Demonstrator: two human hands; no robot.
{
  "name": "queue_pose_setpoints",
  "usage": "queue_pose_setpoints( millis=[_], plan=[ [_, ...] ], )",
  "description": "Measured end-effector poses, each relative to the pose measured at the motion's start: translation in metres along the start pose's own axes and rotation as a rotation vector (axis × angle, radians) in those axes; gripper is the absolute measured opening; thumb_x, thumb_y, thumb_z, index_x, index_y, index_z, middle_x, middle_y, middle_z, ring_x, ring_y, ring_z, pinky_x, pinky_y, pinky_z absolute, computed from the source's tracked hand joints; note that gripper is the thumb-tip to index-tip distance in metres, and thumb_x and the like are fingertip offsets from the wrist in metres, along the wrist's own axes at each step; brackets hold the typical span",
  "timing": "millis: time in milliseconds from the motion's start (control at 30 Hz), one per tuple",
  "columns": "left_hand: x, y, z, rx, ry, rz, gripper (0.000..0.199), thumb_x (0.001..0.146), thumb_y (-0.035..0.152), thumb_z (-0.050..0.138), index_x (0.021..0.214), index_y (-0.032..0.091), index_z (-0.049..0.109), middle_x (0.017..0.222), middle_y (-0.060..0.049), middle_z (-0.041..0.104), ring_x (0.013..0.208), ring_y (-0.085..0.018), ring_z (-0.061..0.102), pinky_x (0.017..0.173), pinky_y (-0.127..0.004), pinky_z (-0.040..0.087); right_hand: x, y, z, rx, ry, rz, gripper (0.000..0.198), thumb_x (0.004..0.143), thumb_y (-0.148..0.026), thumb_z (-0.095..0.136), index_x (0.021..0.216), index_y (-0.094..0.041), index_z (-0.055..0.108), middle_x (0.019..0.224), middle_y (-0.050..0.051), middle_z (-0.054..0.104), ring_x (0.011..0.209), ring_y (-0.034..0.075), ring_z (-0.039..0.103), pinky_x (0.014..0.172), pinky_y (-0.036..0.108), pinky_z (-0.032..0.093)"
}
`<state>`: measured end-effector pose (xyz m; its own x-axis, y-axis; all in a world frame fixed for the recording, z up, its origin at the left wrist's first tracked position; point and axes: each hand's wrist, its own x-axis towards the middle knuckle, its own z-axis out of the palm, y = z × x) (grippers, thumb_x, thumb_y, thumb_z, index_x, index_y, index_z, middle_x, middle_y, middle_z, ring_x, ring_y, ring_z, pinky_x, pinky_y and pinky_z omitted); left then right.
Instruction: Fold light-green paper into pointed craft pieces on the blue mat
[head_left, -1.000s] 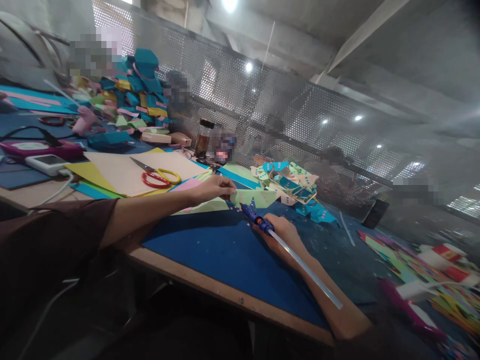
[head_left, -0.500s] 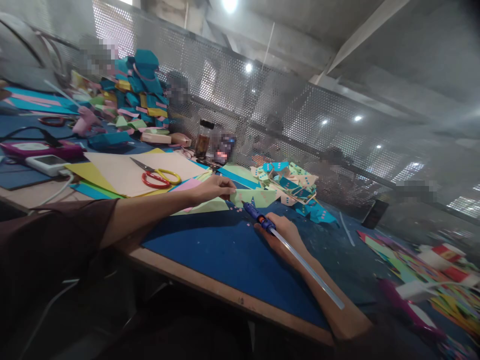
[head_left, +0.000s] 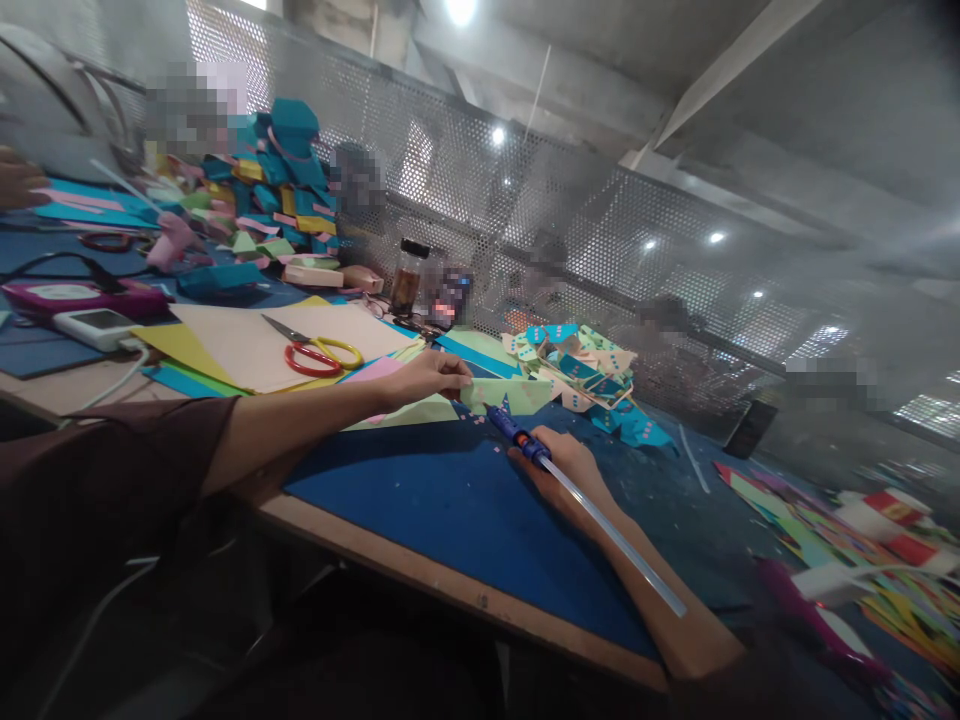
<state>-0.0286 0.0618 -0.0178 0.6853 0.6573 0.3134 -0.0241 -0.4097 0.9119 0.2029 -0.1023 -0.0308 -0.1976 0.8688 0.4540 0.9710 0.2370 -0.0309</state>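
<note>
Between its fingertips, my left hand (head_left: pixel 435 377) pinches the left end of a pale green paper piece (head_left: pixel 529 396). A blue star shape shows on that paper. My right hand (head_left: pixel 566 465) is wrapped round a blue glue gun (head_left: pixel 517 432), whose nozzle points up and left at the paper's lower edge. A long clear glue stick (head_left: pixel 615 540) sticks out of the gun's back and lies over my right forearm. Tiny pink bits (head_left: pixel 477 419) are scattered on the blue mat (head_left: pixel 420 490) under the nozzle.
Scissors (head_left: pixel 319 355) lie on stacked paper sheets (head_left: pixel 225 345) at left. Folded dotted paper pieces (head_left: pixel 581 365) are heaped behind my right hand. A jar (head_left: pixel 407 278) and a stack of blue folded pieces (head_left: pixel 292 150) stand farther back. A purple power strip (head_left: pixel 825 620) is at right.
My hands, the glue gun and the green paper look almost unmoved. At the far left edge, another person's hand has come further into view over the blue sheets.
</note>
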Motion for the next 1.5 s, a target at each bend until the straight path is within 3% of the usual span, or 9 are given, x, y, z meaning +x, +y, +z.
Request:
queue_pose_setpoints(
  millis=[1500],
  plan=[
    [0.0011, -0.0010, -0.0009, -0.017, 0.008, -0.006, 0.018, 0.081, 0.031, 0.068, 0.083, 0.012, 0.068, 0.074, -0.003, 0.067, 0.068, -0.013, 0.061, 0.072, -0.029, 0.050, 0.0004, -0.0008, -0.0010, -0.004, 0.017, -0.013, 0.029, 0.094, -0.047, 0.051, 0.084, -0.021, 0.058, 0.077, 0.004, 0.066, 0.069, 0.021, 0.060, 0.061, 0.027, 0.032]
  ],
)
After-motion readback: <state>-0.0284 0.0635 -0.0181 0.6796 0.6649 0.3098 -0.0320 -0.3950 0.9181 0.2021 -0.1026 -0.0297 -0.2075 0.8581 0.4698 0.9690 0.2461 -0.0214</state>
